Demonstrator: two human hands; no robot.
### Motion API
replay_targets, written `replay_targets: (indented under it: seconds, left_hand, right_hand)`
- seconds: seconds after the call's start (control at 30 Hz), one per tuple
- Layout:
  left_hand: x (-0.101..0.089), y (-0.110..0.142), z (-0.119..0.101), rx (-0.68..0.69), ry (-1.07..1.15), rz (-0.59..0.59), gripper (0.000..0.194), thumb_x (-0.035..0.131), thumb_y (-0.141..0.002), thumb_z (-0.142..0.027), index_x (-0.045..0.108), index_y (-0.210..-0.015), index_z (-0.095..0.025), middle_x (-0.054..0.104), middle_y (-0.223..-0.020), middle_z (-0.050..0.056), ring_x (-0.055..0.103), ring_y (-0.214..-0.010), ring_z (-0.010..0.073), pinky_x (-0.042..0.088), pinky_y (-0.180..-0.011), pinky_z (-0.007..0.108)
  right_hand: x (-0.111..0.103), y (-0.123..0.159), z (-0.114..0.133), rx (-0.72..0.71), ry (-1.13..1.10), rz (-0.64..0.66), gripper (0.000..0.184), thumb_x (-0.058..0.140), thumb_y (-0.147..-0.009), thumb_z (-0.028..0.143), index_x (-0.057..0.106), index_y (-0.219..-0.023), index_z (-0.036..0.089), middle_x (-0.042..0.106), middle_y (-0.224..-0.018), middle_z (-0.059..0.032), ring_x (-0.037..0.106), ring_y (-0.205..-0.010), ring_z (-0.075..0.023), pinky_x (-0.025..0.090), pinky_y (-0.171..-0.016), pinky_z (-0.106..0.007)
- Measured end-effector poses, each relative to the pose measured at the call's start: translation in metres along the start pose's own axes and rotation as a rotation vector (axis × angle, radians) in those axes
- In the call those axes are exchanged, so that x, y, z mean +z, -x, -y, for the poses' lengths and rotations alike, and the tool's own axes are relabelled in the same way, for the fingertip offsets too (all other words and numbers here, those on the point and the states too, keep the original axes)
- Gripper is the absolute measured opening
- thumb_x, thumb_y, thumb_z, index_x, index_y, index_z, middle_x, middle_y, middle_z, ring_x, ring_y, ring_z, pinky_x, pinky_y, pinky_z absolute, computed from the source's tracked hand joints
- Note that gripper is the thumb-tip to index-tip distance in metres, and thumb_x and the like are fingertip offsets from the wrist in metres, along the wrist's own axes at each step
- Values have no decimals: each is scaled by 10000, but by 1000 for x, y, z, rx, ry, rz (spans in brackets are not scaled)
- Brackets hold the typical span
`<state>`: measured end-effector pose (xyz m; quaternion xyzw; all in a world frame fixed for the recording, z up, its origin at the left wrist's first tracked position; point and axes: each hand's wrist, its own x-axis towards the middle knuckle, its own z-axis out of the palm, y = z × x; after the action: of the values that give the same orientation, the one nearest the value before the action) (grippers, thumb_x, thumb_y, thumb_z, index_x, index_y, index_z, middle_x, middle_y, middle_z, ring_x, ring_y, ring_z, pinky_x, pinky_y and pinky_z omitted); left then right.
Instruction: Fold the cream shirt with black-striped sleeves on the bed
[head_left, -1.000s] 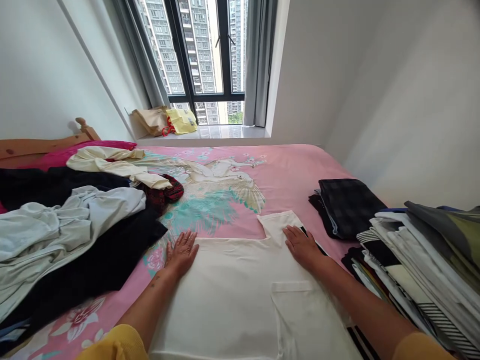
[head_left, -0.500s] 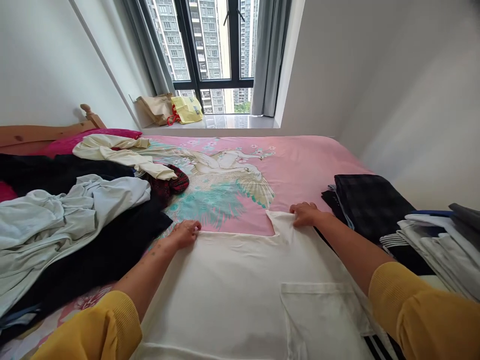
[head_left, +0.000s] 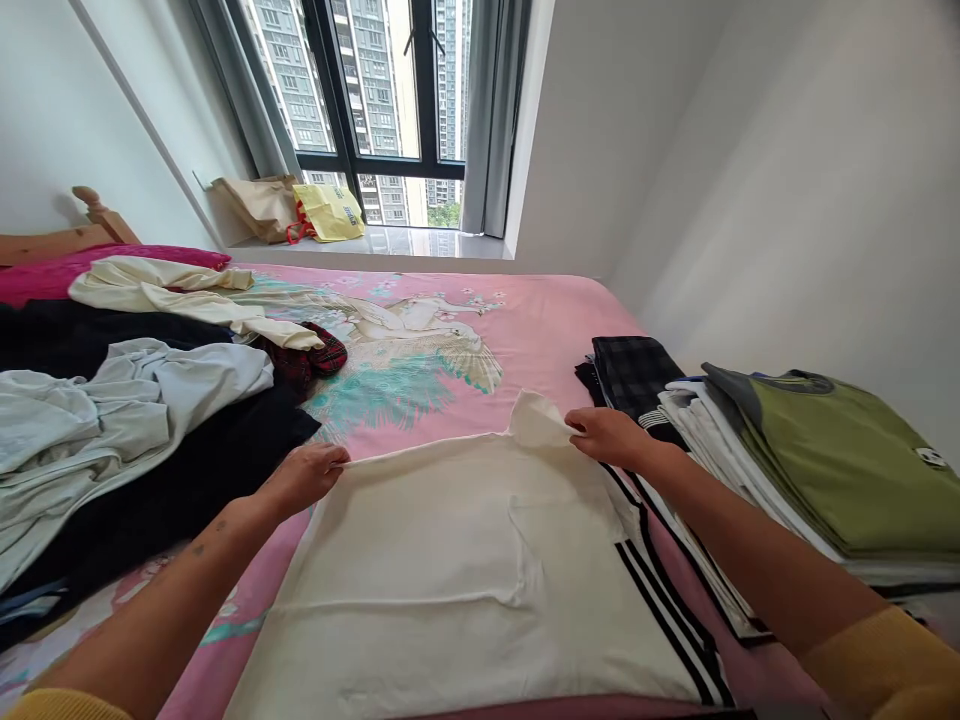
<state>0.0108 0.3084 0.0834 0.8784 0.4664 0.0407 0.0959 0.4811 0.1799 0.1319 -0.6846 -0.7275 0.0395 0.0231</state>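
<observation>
A white garment (head_left: pixel 450 560) with a chest pocket and black stripes on its right side lies flat on the pink bedspread (head_left: pixel 540 330). My left hand (head_left: pixel 304 475) pinches the garment's far left corner, fingers closed on the cloth. My right hand (head_left: pixel 611 436) grips the far right part, where a white flap is lifted off the bed. Both forearms reach forward from yellow sleeves.
A heap of unfolded clothes (head_left: pixel 112 420), pale blue, black, cream and red plaid, covers the bed's left side. A stack of folded clothes (head_left: pixel 810 460) topped by a green shirt sits at the right, beside a dark plaid piece (head_left: pixel 630 365). Bags (head_left: pixel 300 205) rest on the windowsill.
Both hands went from lying flat on the white garment to gripping its far edge, and the right one has lifted the flap. The view shifted, showing the green-topped stack.
</observation>
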Motion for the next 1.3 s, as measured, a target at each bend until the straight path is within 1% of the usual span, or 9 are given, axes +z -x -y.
replay_targets:
  seconds: [0.13, 0.33, 0.47, 0.73, 0.87, 1.0, 1.07, 1.17, 1.3]
  left_hand:
    - [1, 56, -10, 146, -97, -109, 212, 426, -818, -211, 633, -773, -208, 646, -786, 39, 557, -780, 180, 386, -754, 303]
    - [45, 126, -24, 131, -111, -67, 217, 438, -795, -116, 629, -819, -216, 640, -865, 49, 554, -864, 195, 393, -816, 331]
    - [57, 140, -28, 19, -61, -85, 236, 418, -812, -152, 632, -880, -223, 621, -956, 45, 544, -931, 192, 404, -828, 313]
    - [54, 154, -25, -126, -63, -159, 319, 488, -715, -140, 609, -1003, -210, 605, -1033, 64, 548, -996, 218, 417, -877, 339]
    - [52, 160, -32, -247, -67, -247, 308, 475, -743, -176, 571, -1035, -165, 593, -1038, 100, 536, -1004, 248, 416, -894, 400]
    - [54, 157, -79, -77, 110, -342, 181, 453, -799, -197, 577, -930, -187, 605, -963, 70, 551, -959, 211, 433, -894, 375]
    - [63, 152, -117, 83, 233, -279, 177, 442, -822, -196, 590, -918, -202, 622, -953, 58, 568, -936, 185, 457, -878, 341]
    - [87, 140, -177, 292, 287, -144, 288, 415, -850, -192, 580, -1085, -211, 624, -1118, 71, 555, -1060, 185, 441, -955, 350]
    - [118, 112, -230, 403, 223, -65, 440, 364, -884, -231, 426, -1319, -204, 482, -1371, 81, 388, -1298, 212, 278, -1108, 447]
  right_hand:
    - [-2, 79, 20, -45, -59, -59, 107, 482, -763, 206, 564, -831, 192, 610, -823, -27, 539, -743, -151, 309, -616, -243]
    - [78, 159, 34, -61, -139, 65, 185, 444, -716, 111, 556, -833, 201, 608, -842, -42, 554, -803, -181, 365, -698, -272]
    - [110, 173, 39, -78, -93, 58, 279, 430, -724, 121, 571, -950, 204, 609, -900, -47, 561, -879, -209, 374, -783, -325]
    - [111, 187, 41, -127, -39, 1, 216, 460, -799, 239, 600, -962, 218, 621, -908, -55, 576, -875, -216, 389, -793, -368]
    - [106, 192, 53, -146, -79, -120, 252, 534, -792, 317, 586, -1023, 230, 615, -1019, -62, 560, -961, -230, 363, -885, -415]
    - [95, 176, 91, -120, -186, -229, 248, 497, -847, 385, 571, -1015, 219, 605, -1021, -72, 550, -969, -220, 386, -872, -377]
    - [95, 158, 114, -52, -222, -246, 249, 478, -860, 397, 564, -990, 203, 607, -964, -71, 555, -910, -213, 411, -820, -353]
    - [100, 130, 137, 61, -230, -240, 243, 528, -820, 377, 544, -980, 196, 600, -926, -63, 552, -875, -215, 429, -768, -335]
    - [112, 106, 144, 154, -205, -240, 239, 527, -771, 233, 535, -1008, 201, 597, -976, -69, 548, -924, -223, 433, -784, -336]
